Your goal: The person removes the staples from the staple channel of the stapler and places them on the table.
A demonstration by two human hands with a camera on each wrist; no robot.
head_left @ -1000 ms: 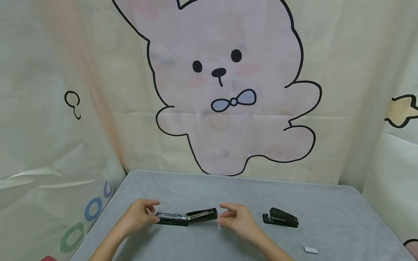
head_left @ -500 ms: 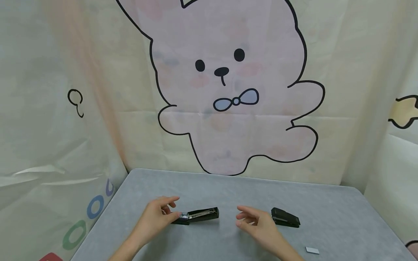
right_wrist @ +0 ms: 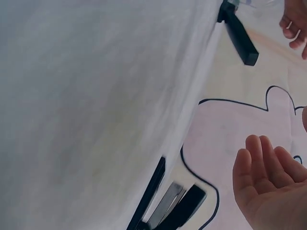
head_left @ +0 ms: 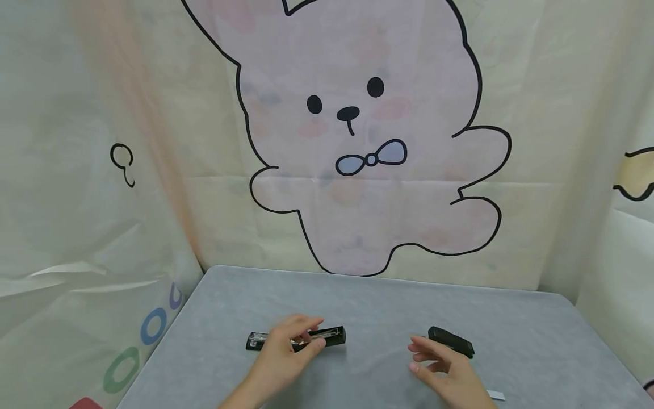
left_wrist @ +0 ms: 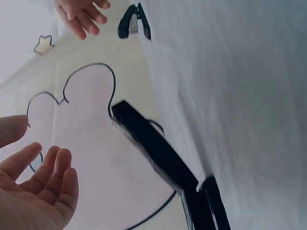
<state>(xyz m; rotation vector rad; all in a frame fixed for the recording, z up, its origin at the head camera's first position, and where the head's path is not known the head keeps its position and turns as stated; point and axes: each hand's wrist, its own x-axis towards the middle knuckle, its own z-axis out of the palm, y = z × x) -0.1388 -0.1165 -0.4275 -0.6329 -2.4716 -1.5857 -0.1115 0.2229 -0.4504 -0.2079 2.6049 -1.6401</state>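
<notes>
A black stapler, swung wide open with its metal staple channel showing, lies left of centre on the table. My left hand passes over its middle and hides part of it in the head view. In the left wrist view, that hand's loosely bent fingers are apart from the raised stapler arm. My right hand hovers just in front of a second black stapler, which stands folded together on its base. Nothing is in its relaxed fingers. A small pale strip peeks out beside the right hand.
Grey cloth covers the table. Behind it hangs a pale curtain printed with a large cartoon animal, and more printed sheets close off both sides.
My left hand has let go of the opened stapler's left end and moved right across it. My right hand has drawn away to the right, toward the second stapler and the pale strip.
</notes>
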